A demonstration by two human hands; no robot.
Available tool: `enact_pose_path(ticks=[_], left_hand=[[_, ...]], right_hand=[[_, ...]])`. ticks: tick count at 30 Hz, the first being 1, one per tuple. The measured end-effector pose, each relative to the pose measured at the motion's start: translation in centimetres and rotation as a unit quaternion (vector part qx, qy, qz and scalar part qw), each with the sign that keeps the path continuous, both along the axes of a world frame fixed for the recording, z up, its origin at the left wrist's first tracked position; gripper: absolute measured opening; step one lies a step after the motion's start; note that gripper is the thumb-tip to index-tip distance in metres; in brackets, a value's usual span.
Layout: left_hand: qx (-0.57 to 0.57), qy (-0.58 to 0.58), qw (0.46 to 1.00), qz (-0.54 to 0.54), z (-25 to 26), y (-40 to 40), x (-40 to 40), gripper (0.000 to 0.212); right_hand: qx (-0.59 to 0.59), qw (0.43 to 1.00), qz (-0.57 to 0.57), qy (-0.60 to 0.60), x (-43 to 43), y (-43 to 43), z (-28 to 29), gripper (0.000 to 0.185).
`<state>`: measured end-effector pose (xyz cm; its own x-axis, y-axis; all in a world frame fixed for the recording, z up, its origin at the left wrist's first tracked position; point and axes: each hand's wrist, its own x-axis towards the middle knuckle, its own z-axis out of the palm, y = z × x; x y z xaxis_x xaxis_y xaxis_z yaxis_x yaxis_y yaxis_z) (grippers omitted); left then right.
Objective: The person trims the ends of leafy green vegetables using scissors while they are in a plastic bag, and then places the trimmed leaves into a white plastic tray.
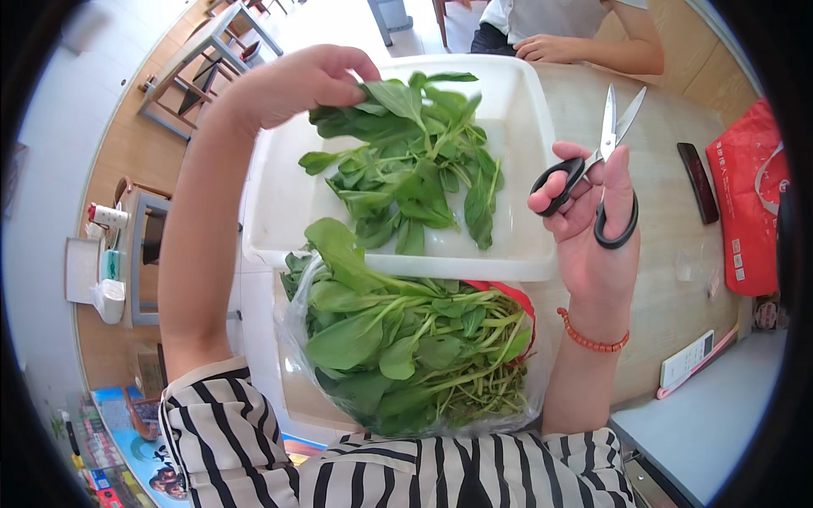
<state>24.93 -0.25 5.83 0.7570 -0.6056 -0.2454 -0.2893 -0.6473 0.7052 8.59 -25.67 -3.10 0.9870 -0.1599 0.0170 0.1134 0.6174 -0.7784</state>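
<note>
My left hand (pixel 317 79) is over the far left part of a white plastic tub (pixel 543 209), with thumb and fingers pinched at a broad green leaf (pixel 397 98). Loose leafy greens (pixel 406 184) lie in a heap on the tub's floor. On the right, my right hand (pixel 587 216) is palm up, holding scissors (pixel 608 136) by their black handles, the blades spread and pointing away. Closer to my body, a clear plastic bag (pixel 298 330) holds a thick bundle of stemmed greens (pixel 381 317), stalk ends towards the right. Red edging (pixel 527 317) runs along the bag's right side.
Across the wooden table (pixel 660 267) sits another person, a forearm (pixel 587 54) resting at its far edge. At right are a dark phone-like object (pixel 697 183), a red bag (pixel 746 203) bearing writing, and a white remote control (pixel 686 362). Chairs and tables stand left.
</note>
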Motion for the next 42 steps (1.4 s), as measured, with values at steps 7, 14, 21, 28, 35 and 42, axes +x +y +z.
enact_pose_path(ticks=[7,14,21,28,35,42], left_hand=[[-0.073,0.073,0.994,0.035,-2.0,-0.1,0.6,0.033],[0.186,-0.095,0.969,0.129,-3.1,0.4,1.0,0.042],[0.185,0.017,0.983,-0.008,-7.1,-5.5,-2.4,0.023],[0.194,-0.1,0.974,-0.053,-9.5,-4.4,-1.0,0.02],[0.001,0.022,0.996,0.081,-3.8,-2.7,-0.6,0.01],[0.271,-0.204,0.941,-0.002,-5.2,-5.0,-2.3,0.023]], right_hand=[[0.005,1.0,-0.007,0.01,-0.2,0.6,0.1,0.053],[0.003,1.0,-0.004,0.004,-0.2,1.0,0.1,0.051],[0.002,1.0,-0.015,0.015,-0.3,1.1,0.0,0.049],[-0.02,0.999,-0.026,0.025,-0.1,1.7,0.0,0.05],[-0.028,0.999,-0.031,0.02,-0.2,1.5,-0.1,0.051],[-0.025,0.999,-0.027,0.018,-0.2,1.6,0.0,0.049]])
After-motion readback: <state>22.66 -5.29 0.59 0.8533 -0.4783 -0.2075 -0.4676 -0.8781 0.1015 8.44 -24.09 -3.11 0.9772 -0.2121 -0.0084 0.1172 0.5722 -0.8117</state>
